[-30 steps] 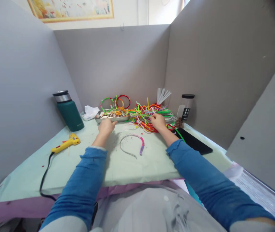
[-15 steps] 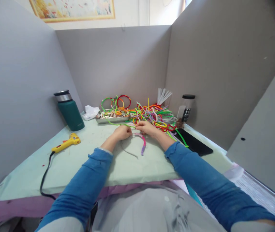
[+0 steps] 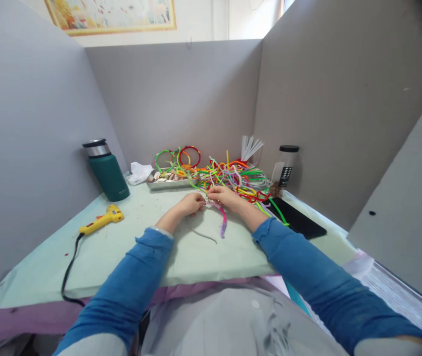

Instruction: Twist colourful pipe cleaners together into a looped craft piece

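My left hand [image 3: 193, 203] and my right hand [image 3: 223, 196] are close together above the table, both with fingers pinched. A light green pipe cleaner [image 3: 198, 188] runs to the fingertips, its end hidden among them. From between the hands a curved pink and purple fuzzy strip [image 3: 223, 222] hangs down, with its upper end by my fingers. Below my left hand a thin grey strand [image 3: 204, 236] slants across the cloth; whether it joins the held piece I cannot tell.
Behind the hands are a metal tray [image 3: 173, 185] of small pieces, coloured rings [image 3: 190, 148] and a tangle of pipe cleaners [image 3: 233, 173]. A yellow glue gun [image 3: 101, 220] and green bottle [image 3: 107, 173] stand left. At right are a clear jar [image 3: 284, 170] and black flat object [image 3: 302, 220].
My left hand has moved slightly right and up, closer to my right hand. The green pipe cleaner has swung inward, and the pink and purple strip and grey strand have shifted right.
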Action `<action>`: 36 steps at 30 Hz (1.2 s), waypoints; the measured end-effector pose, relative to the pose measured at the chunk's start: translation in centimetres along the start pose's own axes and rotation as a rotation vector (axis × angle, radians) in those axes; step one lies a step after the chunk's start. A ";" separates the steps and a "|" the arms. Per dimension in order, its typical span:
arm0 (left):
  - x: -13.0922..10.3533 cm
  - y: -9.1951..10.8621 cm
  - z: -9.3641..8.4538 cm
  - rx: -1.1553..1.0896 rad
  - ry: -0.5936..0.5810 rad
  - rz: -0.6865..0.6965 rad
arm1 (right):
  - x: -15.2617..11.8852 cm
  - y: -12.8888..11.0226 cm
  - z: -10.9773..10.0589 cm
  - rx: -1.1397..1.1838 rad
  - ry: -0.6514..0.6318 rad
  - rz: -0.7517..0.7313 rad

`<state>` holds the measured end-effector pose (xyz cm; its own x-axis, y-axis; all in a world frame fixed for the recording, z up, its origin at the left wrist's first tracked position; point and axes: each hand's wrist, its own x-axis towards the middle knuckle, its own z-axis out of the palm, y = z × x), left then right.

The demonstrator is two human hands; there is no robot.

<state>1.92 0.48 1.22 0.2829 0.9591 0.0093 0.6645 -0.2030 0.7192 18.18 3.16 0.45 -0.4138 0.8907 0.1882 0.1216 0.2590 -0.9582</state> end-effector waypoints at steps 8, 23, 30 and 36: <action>-0.1 0.0 0.1 -0.118 0.000 -0.009 | 0.3 0.7 0.0 0.303 -0.045 0.076; -0.9 1.4 -0.2 -0.267 -0.060 -0.006 | 0.1 0.6 0.6 0.226 -0.025 0.022; -0.9 1.3 -0.4 -0.315 -0.091 -0.005 | 0.0 0.4 0.5 0.243 -0.072 0.021; -0.9 1.1 -0.4 -0.233 -0.021 0.077 | -0.1 0.3 0.6 0.234 -0.092 0.003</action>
<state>2.12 -0.48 2.23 0.3423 0.9378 0.0578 0.4638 -0.2221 0.8576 17.70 2.96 0.06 -0.4952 0.8510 0.1748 -0.0849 0.1528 -0.9846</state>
